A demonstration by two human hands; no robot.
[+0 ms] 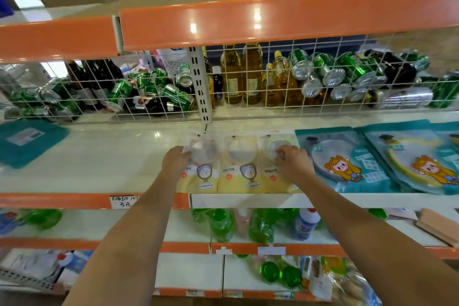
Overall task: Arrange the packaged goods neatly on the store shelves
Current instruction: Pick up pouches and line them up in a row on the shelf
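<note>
Three pale yellow packets lie flat side by side on the white shelf point(104, 164), each with a round clear window and a small mirror drawing. My left hand point(175, 160) holds the left edge of the left packet point(202, 169) beside its window. The middle packet point(242, 169) lies untouched between my hands. My right hand point(294, 161) rests on the right packet point(272, 174), its fingertips curled at the window. To the right lie teal packets point(347, 164) printed with a cartoon figure, overlapping each other.
A teal packet point(27, 141) lies alone at the shelf's far left. Behind a white wire grid point(248, 97) are green cans, oil bottles and dark bottles. Below, lower shelves hold green bottles point(221, 223), a blue-white bottle point(306, 223) and a wooden brush point(437, 226). An orange shelf front point(248, 22) hangs overhead.
</note>
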